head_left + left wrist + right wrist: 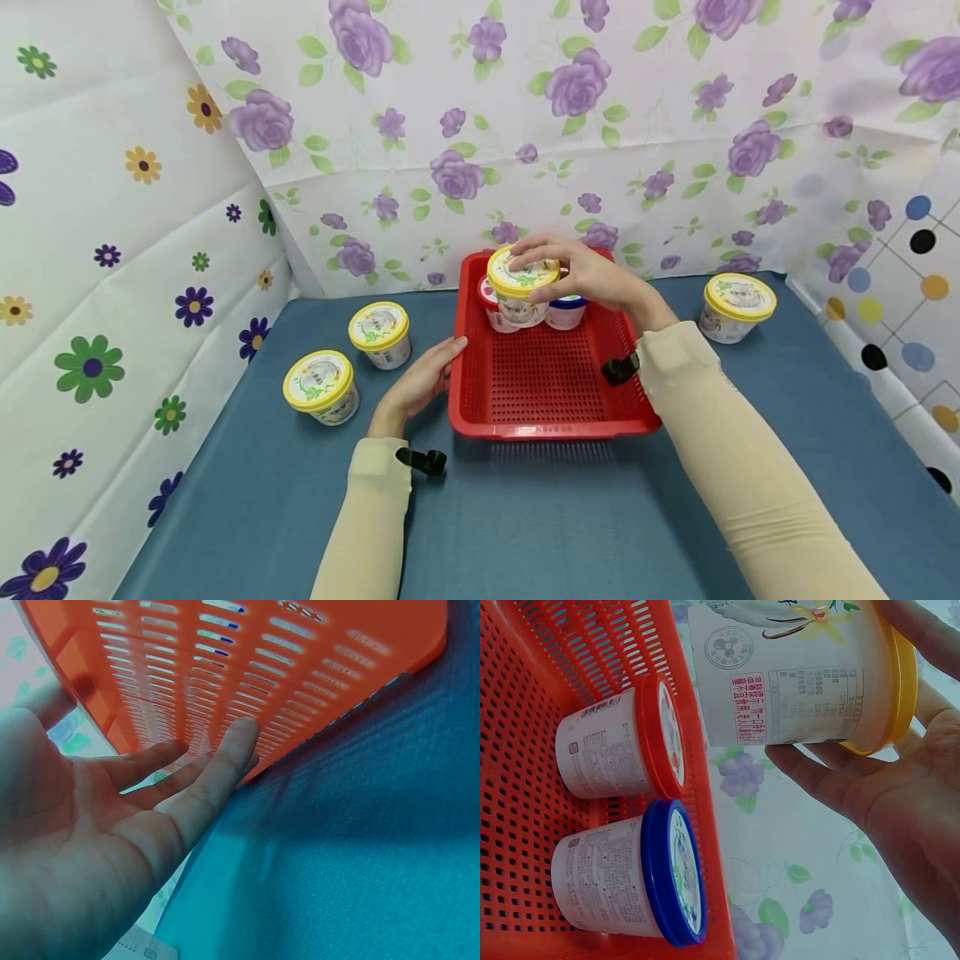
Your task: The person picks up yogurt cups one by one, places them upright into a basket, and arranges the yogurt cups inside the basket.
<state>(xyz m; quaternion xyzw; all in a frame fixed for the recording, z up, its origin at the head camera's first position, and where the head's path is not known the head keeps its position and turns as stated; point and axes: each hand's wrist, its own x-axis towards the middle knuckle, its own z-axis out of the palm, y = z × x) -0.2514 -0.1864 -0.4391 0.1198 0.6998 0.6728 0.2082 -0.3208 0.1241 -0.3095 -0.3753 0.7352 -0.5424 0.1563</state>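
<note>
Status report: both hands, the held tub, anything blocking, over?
Left hand touches red basket, left side. Right hand grips yellow-lidded tub, held up near basket's far end. Possibly in the way: red-lidded tub, blue-lidded tub.

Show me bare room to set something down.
The red basket is bare toward its front. The table has room before the basket, between the sleeves, and in front of the far-right tub. It's crowded at the basket's back: red-lidded tub, blue-lidded tub and the right hand holding another tub.
</note>
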